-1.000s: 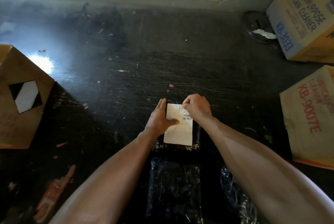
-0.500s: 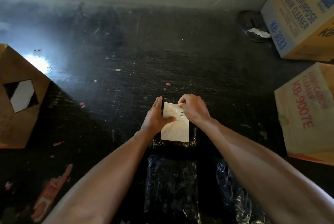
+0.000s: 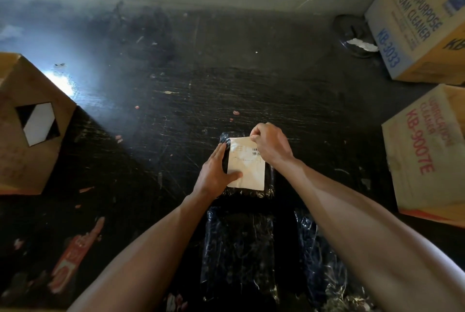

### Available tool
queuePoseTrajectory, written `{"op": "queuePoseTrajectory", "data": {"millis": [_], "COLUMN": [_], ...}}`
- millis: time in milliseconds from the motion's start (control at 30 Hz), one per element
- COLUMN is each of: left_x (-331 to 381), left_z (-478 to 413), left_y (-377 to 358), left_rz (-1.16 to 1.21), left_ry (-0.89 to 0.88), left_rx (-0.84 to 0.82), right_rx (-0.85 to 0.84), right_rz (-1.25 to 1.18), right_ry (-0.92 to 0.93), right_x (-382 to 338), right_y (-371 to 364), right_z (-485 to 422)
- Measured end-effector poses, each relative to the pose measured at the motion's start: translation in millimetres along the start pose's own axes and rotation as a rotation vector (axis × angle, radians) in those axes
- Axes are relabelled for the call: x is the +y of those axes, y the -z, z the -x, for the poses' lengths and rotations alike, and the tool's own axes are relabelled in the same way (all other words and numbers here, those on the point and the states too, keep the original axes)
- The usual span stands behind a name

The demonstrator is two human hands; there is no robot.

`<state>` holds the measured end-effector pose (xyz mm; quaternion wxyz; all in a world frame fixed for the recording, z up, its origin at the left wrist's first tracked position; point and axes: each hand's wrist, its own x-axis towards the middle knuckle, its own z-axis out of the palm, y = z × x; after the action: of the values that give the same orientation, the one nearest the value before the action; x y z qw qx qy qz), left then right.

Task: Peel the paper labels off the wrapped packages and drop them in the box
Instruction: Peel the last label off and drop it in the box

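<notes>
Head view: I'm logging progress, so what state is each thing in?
label, stuck on its package, far right corner pinched
package, lying flat, pressed down
left hand, flat, pressing package and label
right hand, pinching the label's corner
near packages, no label showing

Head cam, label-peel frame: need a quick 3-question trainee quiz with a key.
1. True or false: the left hand lies flat on the wrapped package, with its thumb on the paper label.
2. Which part of the label does the right hand pinch? A) the far right corner B) the near left corner C) the middle of the near edge
3. Fill in: the red print on the nearer cardboard box at right reads KB-____.
Key: 1 true; 2 A; 3 9007E.
</notes>
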<state>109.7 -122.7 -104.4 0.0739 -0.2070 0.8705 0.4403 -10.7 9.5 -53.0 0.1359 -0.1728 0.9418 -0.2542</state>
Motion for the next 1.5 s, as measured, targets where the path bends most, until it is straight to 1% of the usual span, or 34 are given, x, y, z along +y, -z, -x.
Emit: {"op": "queuePoseTrajectory", "data": {"millis": [133, 233, 400, 467, 633, 767, 933, 1100, 1233, 1367, 1500], "left_x": [2.0, 3.4, 3.7, 0.2, -14.9, -17.5, -18.3, -15.4, -15.8, -18.6, -24.0], "left_z": [-0.1, 2.4, 7.2, 10.9, 21.6, 21.1, 20.5, 21.0, 23.0, 20.2, 17.9], "left_y": [-0.7, -1.4, 1.1, 3.0, 11.4, 12.8, 12.5, 13.3, 12.2, 11.8, 11.3], "left_rz": [0.025, 0.038, 0.039, 0.006, -0.08, -0.162, -0.195, -0.19, -0.178, -0.188, -0.184], "left_ry": [-0.001, -0.02, -0.041, -0.077, -0.166, -0.174, -0.182, -0.171, -0.185, -0.203, -0.238], "left_rx": [0.019, 0.028, -0.006, -0.028, -0.151, -0.117, -0.094, -0.094, -0.137, -0.143, -0.133], "right_rx": [0.02, -0.015, -0.009, 0.003, -0.016, 0.011, 0.048, 0.044, 0.052, 0.047, 0.057], "right_rz": [-0.047, -0.057, -0.11, -0.136, -0.151, -0.16, -0.187, -0.21, -0.233, -0.231, -0.243], "right_ry": [0.063, 0.093, 0.059, 0.041, 0.017, 0.043, 0.051, 0.075, 0.077, 0.106, 0.071], "right_x": [-3.1, -2.3, -1.5, -0.7, 2.8, 1.9, 3.2, 6.4, 10.3, 11.4, 19.1], "right_y": [11.9, 22.4, 27.4, 28.1, 29.4, 30.5, 33.4, 47.9, 55.2, 58.4, 59.3], "right_z": [6.6, 13.4, 26.6, 30.2, 35.8, 38.6, 43.7, 51.2, 59.4, 64.1, 69.1]}}
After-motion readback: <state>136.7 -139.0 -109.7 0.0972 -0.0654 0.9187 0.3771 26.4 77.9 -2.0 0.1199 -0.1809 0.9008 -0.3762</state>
